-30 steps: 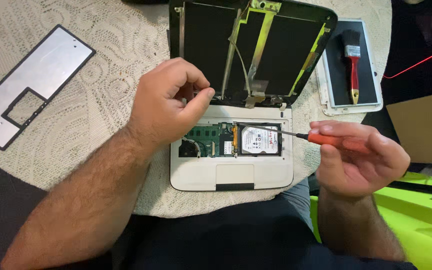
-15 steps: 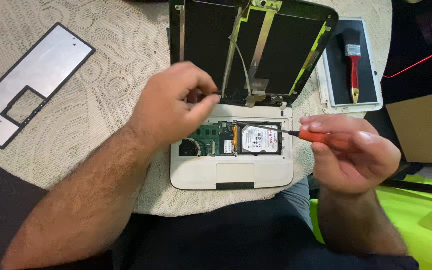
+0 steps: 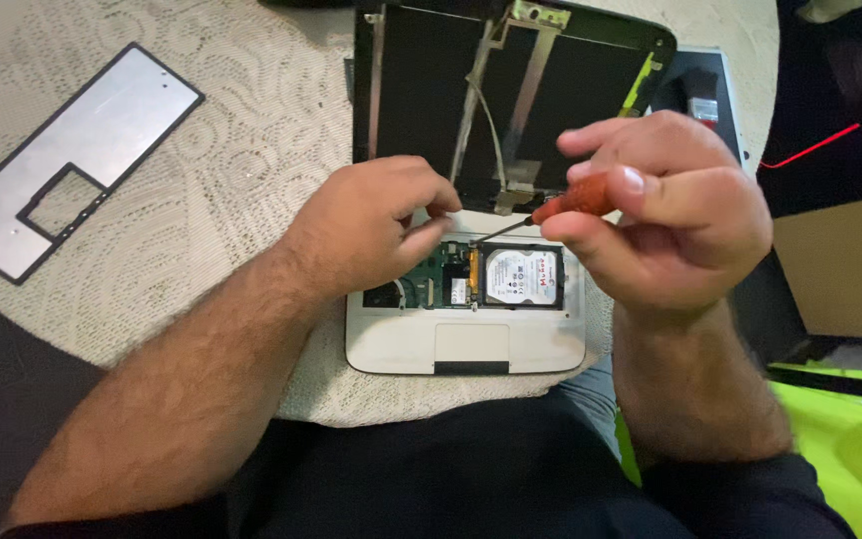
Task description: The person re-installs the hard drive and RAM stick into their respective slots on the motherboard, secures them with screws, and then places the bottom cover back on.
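Right hand (image 3: pixel 665 215): closed around the red handle of a small screwdriver (image 3: pixel 551 210), thumb and forefinger pinching it near the shaft.
Screwdriver axis: slants down and to the left from the right hand; the thin dark shaft ends just above the top edge of the hard drive (image 3: pixel 523 276), close to the left hand's fingertips. Whether the tip sits on a screw cannot be told.
Left hand (image 3: pixel 371 225): fingers curled narrow, tips pressed onto the upper edge of the opened laptop base (image 3: pixel 466 344), beside the green circuit board (image 3: pixel 441 287); no separate item visible in its grip.
Nearer hand: the left lies directly on the base; the right hangs above and to the right, meeting it only through the tool.
Screen lid (image 3: pixel 511 100): stands open beyond both hands, bare inside, with hinge brackets and cable.
Bezel frame (image 3: pixel 72 160): flat on the tabletop cloth, well apart to the left of the left hand.
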